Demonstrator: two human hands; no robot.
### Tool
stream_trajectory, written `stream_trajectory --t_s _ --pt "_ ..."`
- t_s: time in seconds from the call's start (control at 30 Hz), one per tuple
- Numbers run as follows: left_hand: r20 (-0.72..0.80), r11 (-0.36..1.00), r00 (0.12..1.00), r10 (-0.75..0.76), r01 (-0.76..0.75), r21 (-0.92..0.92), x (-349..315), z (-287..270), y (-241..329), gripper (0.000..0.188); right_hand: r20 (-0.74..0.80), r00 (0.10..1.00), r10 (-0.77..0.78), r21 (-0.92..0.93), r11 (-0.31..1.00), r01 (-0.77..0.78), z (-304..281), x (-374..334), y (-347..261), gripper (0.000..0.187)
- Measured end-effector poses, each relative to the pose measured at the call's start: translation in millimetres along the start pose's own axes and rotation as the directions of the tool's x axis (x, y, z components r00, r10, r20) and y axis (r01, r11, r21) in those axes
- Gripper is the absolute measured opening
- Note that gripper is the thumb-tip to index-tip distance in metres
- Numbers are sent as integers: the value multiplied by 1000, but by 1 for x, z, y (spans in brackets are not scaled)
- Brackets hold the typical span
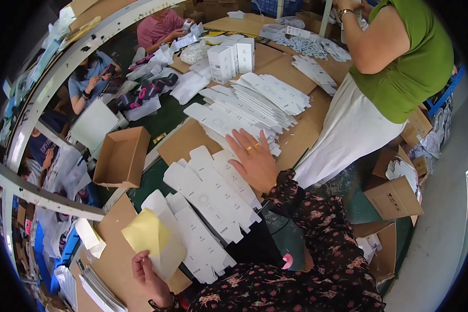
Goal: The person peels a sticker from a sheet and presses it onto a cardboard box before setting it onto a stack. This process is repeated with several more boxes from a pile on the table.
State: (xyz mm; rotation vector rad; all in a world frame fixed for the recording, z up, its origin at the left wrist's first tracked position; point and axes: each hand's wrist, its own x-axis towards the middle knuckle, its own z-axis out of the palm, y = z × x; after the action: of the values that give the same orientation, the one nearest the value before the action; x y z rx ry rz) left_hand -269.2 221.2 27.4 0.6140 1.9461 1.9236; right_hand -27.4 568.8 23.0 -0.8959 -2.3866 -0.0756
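Note:
My left hand pinches the lower edge of a thin sticker sheet, part yellow and part translucent white. Beside it lie flattened white cartons, overlapping one another in front of me, with their flaps spread out. My right hand, with two rings, is spread palm down at the far right end of these cartons. Its fingers reach toward a larger fanned pile of flat white cartons. Whether its palm presses on a carton cannot be made out.
Several folded white boxes stand upright beyond the pile. An open brown box sits at the left. A person in a green top stands close at the right; others work across the table. A metal frame curves along the left.

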Motion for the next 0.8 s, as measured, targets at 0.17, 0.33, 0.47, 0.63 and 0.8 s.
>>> stream_trajectory --t_s 0.17,0.33,0.47,0.63,0.8 --pt "64 995 996 54 -48 -93 -8 18 25 24 54 992 110 657 745 -119 -40 -32 -68 38" --pt "144 989 987 70 -50 -137 -15 19 22 26 195 968 160 801 544 -251 -35 -57 -99 27" --pt "140 990 990 29 -9 -139 -22 6 17 28 -12 955 296 490 835 -253 -25 -40 -57 31" --pt "89 995 996 31 -23 -99 -25 -30 3 28 -321 907 273 112 962 -250 -13 -15 7 35" --pt "6 994 1000 19 -18 -105 -23 -55 -13 27 -189 970 155 26 988 -153 5 -25 31 34"
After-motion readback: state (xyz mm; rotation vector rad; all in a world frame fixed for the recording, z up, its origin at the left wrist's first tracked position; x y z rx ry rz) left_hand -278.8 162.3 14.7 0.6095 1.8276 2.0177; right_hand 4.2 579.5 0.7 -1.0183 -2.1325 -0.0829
